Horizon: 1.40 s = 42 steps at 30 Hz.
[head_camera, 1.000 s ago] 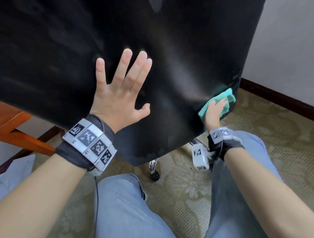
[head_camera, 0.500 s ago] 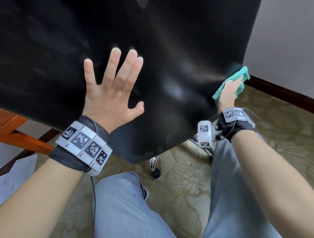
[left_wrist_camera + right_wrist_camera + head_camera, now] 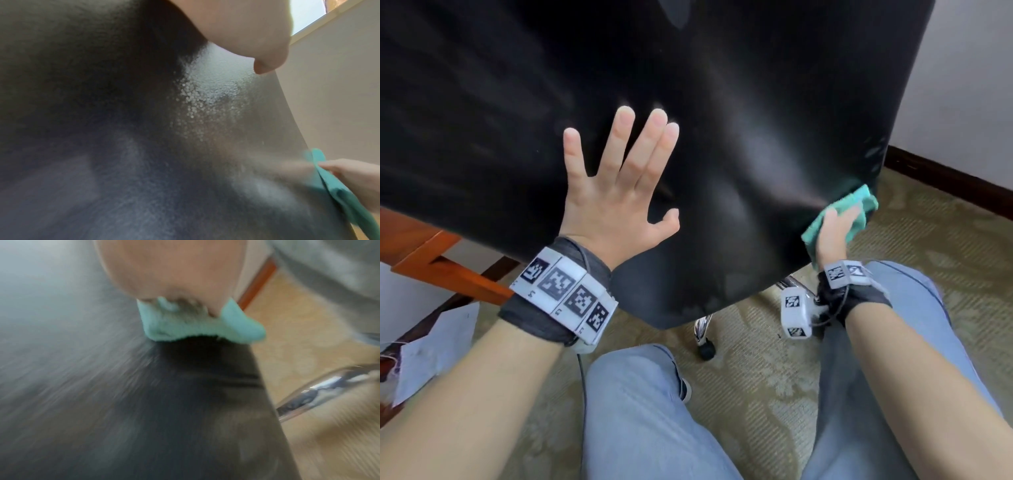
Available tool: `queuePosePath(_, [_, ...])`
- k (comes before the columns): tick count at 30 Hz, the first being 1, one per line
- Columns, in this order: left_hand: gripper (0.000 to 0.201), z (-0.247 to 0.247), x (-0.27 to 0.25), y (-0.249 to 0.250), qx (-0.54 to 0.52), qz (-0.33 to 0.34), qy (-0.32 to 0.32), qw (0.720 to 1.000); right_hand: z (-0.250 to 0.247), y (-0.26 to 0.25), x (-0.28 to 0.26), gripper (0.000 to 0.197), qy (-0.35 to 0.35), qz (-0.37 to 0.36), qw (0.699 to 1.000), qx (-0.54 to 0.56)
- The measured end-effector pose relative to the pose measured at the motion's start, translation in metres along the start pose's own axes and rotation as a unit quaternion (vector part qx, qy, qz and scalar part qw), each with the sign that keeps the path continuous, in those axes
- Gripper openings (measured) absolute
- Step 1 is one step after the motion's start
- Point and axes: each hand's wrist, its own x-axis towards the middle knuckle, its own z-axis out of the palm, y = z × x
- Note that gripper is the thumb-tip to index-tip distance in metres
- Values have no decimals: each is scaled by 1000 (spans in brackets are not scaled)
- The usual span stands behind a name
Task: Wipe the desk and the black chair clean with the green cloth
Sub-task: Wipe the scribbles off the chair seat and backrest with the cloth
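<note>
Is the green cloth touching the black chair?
Touching. In the head view the right hand presses the green cloth flat against the black chair near its right edge; the right wrist view shows no gap.

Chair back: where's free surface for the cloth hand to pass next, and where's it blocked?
Free: the broad patch of the black chair back between the left hand and the green cloth, plus everything above the fingertips. Crowded: the lower right edge, where the right hand presses the cloth, and the spot under the left palm, spread flat on the chair.
</note>
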Motion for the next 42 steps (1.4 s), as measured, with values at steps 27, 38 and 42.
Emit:
queuePosePath(27, [94,3,-3,-5,-53,-19,-9,998,18,42,-28,54,-90,193,977,-35])
queuePosePath(38, [95,6,-6,-6,-68,-23,-14,997,43,-31,-104,67,-115,-53,988,85])
queuePosePath(42, [94,8,-6,-7,-59,-20,-9,998,39,-49,-103,67,-122,-135,981,72])
